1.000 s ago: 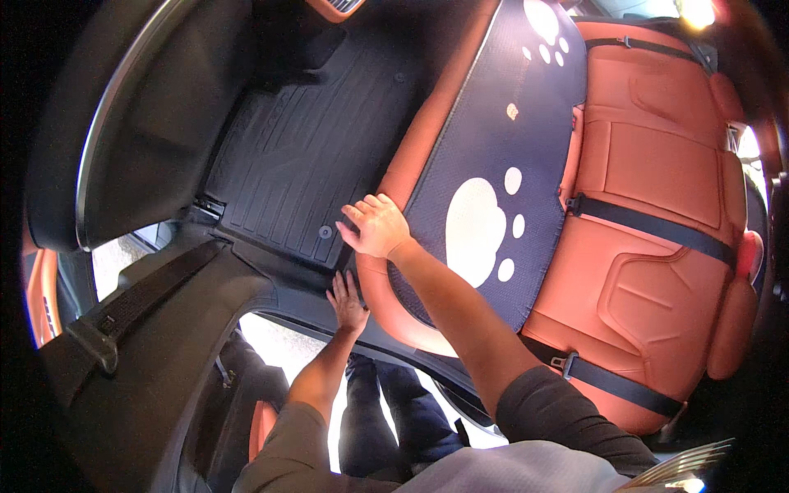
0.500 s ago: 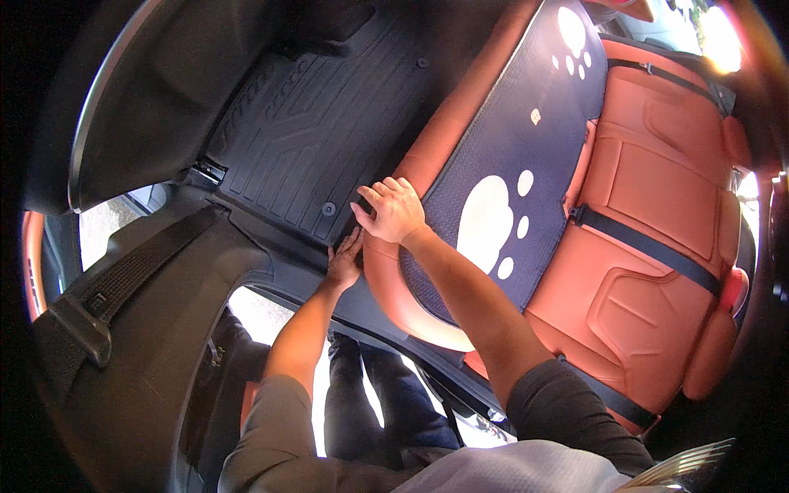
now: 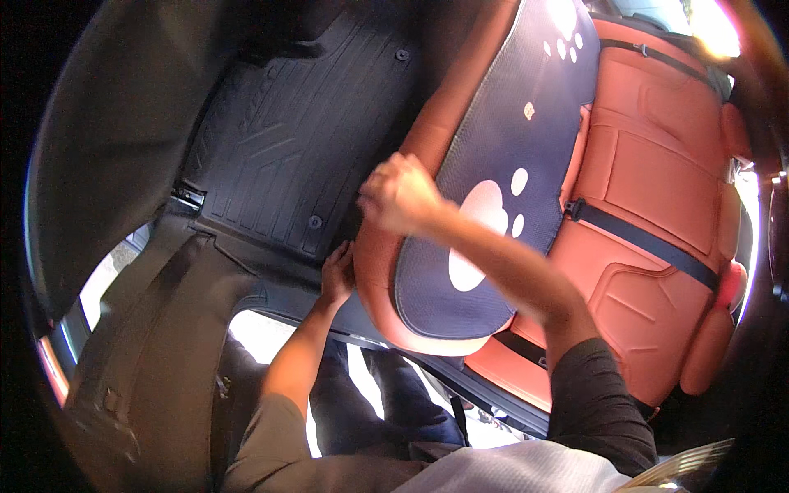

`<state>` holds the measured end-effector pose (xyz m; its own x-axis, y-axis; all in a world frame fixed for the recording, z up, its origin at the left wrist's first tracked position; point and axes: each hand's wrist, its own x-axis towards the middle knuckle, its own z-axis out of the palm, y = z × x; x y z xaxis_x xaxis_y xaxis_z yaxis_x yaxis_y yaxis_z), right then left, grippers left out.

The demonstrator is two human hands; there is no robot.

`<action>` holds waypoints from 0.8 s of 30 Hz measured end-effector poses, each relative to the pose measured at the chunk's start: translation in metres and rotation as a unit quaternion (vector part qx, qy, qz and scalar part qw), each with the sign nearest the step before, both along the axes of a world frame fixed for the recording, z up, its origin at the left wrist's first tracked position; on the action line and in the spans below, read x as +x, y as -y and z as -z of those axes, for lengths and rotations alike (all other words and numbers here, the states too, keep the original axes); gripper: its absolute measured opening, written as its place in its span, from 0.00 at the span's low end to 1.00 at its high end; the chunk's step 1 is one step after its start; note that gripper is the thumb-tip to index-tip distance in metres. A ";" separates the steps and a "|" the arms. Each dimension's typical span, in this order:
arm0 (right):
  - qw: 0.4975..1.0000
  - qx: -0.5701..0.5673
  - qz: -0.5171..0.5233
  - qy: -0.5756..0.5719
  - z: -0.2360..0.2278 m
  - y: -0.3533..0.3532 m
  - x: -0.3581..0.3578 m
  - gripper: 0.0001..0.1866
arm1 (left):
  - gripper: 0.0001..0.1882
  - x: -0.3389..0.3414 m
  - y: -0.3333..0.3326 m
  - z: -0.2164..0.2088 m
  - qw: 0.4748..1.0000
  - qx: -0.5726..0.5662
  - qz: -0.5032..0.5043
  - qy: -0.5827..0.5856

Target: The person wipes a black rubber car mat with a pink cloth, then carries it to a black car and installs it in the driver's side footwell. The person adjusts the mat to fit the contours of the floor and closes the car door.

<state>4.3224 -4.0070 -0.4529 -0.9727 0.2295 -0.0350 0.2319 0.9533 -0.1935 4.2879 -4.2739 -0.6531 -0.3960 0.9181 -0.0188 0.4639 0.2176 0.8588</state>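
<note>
My left hand (image 3: 337,275) reaches down to the near corner of a black ribbed floor mat (image 3: 271,164), beside the front of an orange-brown rear seat cushion (image 3: 376,267). Its fingers are extended, though their tips lie in shadow. My right hand (image 3: 403,195) is over the rounded front edge of the cushion and blurred by motion. The fingers look bent, but whether they grip anything is hard to make out. A dark blue seat pad (image 3: 444,308) with white paw prints covers the cushion.
The orange-brown backrest (image 3: 657,197) with a black seat belt (image 3: 649,234) rises on the right. At the left are a dark seat back (image 3: 123,140) and black pillar trim (image 3: 156,345). Light comes through the door opening (image 3: 259,333) below.
My right hand has lifted from its spread rest on the cushion's edge and now blurs with bent fingers. My left hand stays low by the mat's corner. The whole view has shifted slightly.
</note>
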 end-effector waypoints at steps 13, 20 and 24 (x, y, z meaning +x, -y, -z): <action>0.967 0.111 0.093 -0.211 0.011 -0.279 -0.002 0.08 | 0.16 -0.062 -0.138 -0.023 0.957 -0.167 -0.022 0.237; 0.979 0.031 0.106 -0.174 -0.001 -0.281 -0.007 0.06 | 0.27 -0.082 -0.382 -0.002 0.876 -0.083 0.007 0.475; 0.980 -0.003 0.111 -0.162 0.009 -0.287 -0.006 0.11 | 0.29 -0.070 -0.486 0.018 0.853 -0.098 0.007 0.513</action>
<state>4.3160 -3.7198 -0.4615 -0.8592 0.4370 0.2662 0.3582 0.8851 -0.2971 4.2178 -3.7878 -0.6711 -0.0685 0.8622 -0.5019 -0.5063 0.4035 0.7622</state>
